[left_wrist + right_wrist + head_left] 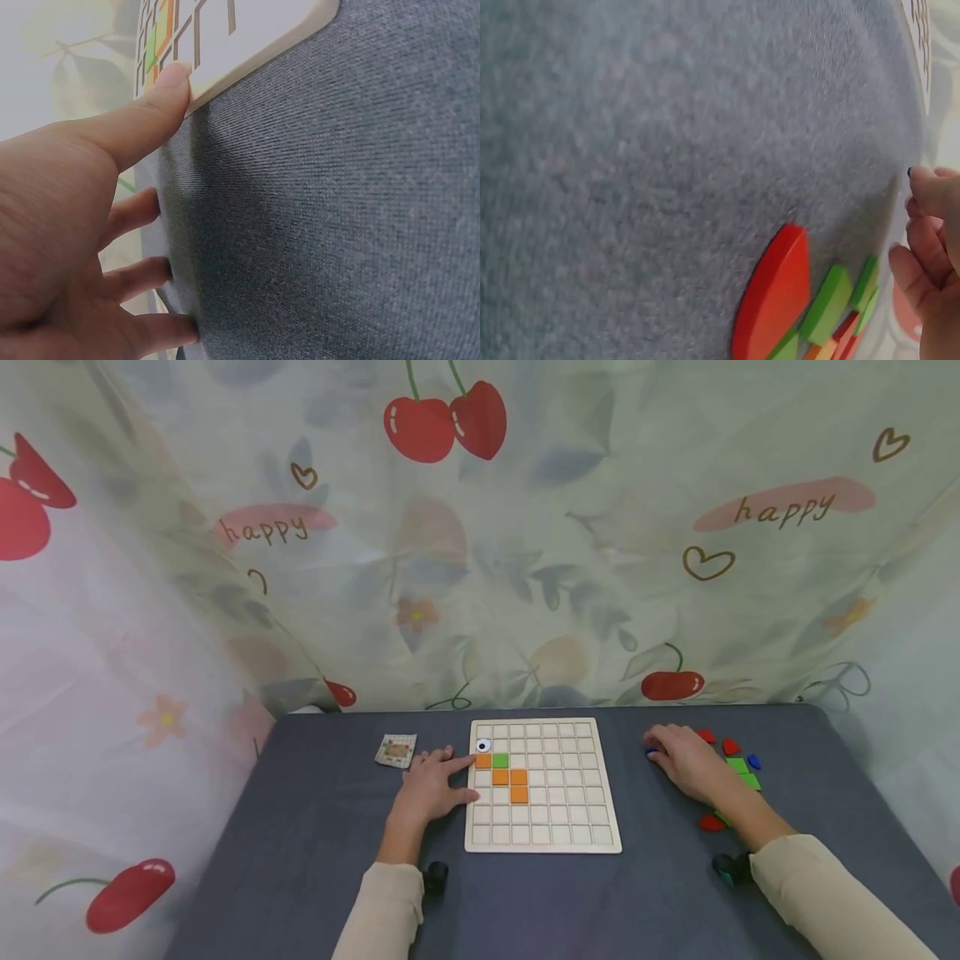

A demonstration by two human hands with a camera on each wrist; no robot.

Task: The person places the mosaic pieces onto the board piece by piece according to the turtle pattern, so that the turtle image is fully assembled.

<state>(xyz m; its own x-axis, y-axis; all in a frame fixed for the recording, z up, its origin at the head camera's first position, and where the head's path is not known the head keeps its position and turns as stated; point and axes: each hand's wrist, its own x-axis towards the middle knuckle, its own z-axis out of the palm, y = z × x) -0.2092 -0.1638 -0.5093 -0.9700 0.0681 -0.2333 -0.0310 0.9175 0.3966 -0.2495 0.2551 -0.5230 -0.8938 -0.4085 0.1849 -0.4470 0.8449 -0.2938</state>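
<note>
A pale wooden grid board (566, 843) lies on the dark grey table. On its left side sit a white eye piece (483, 746), a green square (500, 761) and several orange squares (519, 794). My left hand (429, 787) rests at the board's left edge, fingers spread; in the left wrist view its thumb (169, 94) lies on the rim. To the right of the board, my right hand (686, 762) pinches a small blue piece (651, 751) between its fingertips. Only a dark tip of that piece shows in the right wrist view.
A small printed card (395, 750) lies left of the board. Around my right forearm are loose pieces: several red ones (712, 823), green ones (738, 766) and another blue one (754, 762). A patterned curtain (525, 568) hangs behind the table's back edge.
</note>
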